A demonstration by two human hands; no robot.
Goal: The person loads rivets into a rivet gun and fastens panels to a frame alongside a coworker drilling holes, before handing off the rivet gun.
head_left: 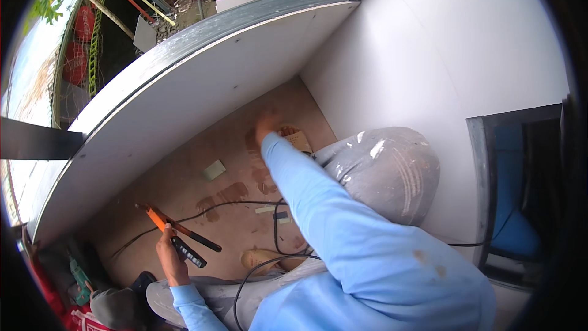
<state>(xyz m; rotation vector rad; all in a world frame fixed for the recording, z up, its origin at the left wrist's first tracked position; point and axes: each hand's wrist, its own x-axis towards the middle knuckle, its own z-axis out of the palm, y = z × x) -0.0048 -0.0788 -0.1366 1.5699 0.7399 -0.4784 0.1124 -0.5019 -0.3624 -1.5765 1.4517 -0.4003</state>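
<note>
My left hand [171, 257] is closed round one handle of an orange hand riveter [160, 218] with black grips. The riveter's two handles stand spread apart, and its nose points to the far left. My right arm reaches forward across the floor, and my right hand [266, 124] is smeared by motion, so its fingers cannot be made out. Right beside it a small open cardboard box [298, 141] holds small brownish pieces too unclear to name. The box lies close to my bent right knee [392, 175].
A low white panel wall [202, 89] curves ahead, meeting a tall white wall [441, 43] at right. On the brown floor [177, 184] lie a black cable [202, 209] and a pale offcut [214, 170]. At lower left another person's hand holds a green drill [79, 279].
</note>
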